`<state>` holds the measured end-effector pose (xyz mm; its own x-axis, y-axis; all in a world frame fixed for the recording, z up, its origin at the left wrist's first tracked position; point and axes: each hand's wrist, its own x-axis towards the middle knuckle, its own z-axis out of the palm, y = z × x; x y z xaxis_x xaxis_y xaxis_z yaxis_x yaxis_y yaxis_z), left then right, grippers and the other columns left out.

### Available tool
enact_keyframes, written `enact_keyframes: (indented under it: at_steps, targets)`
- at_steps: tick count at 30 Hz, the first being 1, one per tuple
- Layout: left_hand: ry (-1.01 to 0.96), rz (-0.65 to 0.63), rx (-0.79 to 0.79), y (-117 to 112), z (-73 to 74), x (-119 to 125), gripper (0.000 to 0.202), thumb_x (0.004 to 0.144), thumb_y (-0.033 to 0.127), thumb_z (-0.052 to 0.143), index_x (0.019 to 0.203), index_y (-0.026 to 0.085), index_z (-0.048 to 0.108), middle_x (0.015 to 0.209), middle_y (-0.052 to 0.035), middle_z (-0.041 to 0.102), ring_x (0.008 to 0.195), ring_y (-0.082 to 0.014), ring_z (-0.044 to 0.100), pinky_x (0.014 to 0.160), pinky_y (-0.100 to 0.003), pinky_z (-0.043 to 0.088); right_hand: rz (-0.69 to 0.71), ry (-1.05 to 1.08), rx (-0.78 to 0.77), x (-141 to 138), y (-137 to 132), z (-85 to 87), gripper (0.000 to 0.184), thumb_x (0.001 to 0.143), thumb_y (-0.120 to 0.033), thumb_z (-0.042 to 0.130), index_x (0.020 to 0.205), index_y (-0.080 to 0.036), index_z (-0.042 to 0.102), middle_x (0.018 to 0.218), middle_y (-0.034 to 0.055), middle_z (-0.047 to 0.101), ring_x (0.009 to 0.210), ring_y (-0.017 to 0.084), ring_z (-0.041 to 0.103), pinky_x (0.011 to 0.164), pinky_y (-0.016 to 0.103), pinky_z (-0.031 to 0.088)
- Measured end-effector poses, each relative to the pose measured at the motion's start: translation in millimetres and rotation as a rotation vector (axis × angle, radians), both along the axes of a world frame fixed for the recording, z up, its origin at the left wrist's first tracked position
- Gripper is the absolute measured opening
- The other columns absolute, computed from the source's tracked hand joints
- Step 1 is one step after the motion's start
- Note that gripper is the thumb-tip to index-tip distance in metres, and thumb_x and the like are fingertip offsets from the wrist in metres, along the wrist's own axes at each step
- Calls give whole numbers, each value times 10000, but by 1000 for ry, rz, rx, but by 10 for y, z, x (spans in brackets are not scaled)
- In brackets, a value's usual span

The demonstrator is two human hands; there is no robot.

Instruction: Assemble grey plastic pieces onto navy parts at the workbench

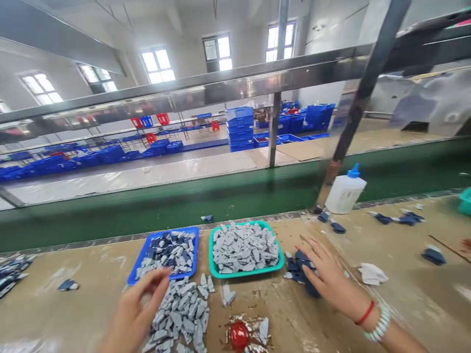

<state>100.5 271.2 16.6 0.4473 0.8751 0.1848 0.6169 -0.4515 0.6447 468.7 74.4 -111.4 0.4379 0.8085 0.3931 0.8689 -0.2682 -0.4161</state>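
My left hand (136, 306) is raised over a loose heap of light grey pieces (187, 311). Its thumb and index fingertips come close together, and anything between them is too small or hidden to make out. Over on the right, my right hand (327, 274) reaches with spread fingers across a small pile of dark blue pieces (294, 267), partly covering it. Between the hands sits a green tray (246, 273) full of light grey pieces. A blue tray (196, 250) holds mixed dark blue and grey pieces.
A red dome (239, 335) with white smears lies at the front. A white bottle with a blue cap (346, 193) stands back right, near a metal post (353, 117). Crumpled white tissue (372, 273) rests at right. A green belt (165, 203) runs behind the table.
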Motion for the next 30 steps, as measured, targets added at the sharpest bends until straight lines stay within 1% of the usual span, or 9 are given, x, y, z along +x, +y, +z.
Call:
enact_keyframes:
  at_steps: [2,4,8,13,17,21,25,27,30]
  targets:
    - [166,-138,155,523,99,413,336,895,435,434,1063,229,639,1098,-68,673,960,-257,624,874,-423,506,60,3,39,-205,100,53,369,897,-368,412,1231,-331,566,1426,41,433,1317,326,389,1011,544,435]
    - [227,-218,182,975,94,863,254,903,313,495,1042,161,643,1081,-93,665,1067,-246,577,986,-449,429,104,31,41,-384,177,99,363,906,-373,396,1219,-328,571,1411,42,447,1304,314,406,1008,543,439]
    - [253,-273,160,1410,-93,1469,320,904,351,550,1131,127,577,1155,-87,584,1016,-229,589,890,-429,498,126,88,13,-508,245,188,341,896,-422,439,1154,-286,617,1272,83,558,1172,301,526,969,525,469]
    - [214,-298,146,1573,-179,1550,367,905,363,546,1168,108,552,1166,-76,553,979,-220,596,845,-374,517,224,91,5,-528,409,404,279,932,-372,426,1018,-250,663,1051,95,627,973,238,609,839,401,536]
    - [193,-287,143,1693,-134,1382,314,914,370,527,1099,119,573,1063,-73,592,879,-181,604,785,-361,523,396,-32,-98,-724,824,643,184,896,-224,537,1033,-206,657,997,92,615,928,212,584,799,349,514]
    - [179,-262,137,1486,-37,886,293,921,422,476,1043,163,540,814,-20,597,715,-161,571,696,-322,471,508,-122,-303,-827,1245,736,114,748,-152,721,856,-187,706,884,76,639,888,229,578,777,342,486]
    - [110,-176,33,879,9,137,373,863,545,474,1045,221,513,777,-5,589,720,-192,578,653,-294,441,554,-25,-319,-737,1410,745,56,697,-124,745,684,-159,703,748,78,656,818,225,605,769,328,480]
    - [-4,-109,-86,518,-48,-194,408,823,580,504,1042,236,509,812,-11,603,756,-204,597,680,-290,463,552,61,-274,-669,1373,784,34,756,-173,693,772,-170,723,801,81,682,852,227,616,807,341,475]
    - [-161,-37,-243,20,-255,-504,411,808,584,526,1039,245,490,825,-11,610,764,-202,603,705,-283,485,518,238,-166,-593,1165,848,248,878,-330,538,1015,-206,702,937,71,701,871,198,629,798,331,492]
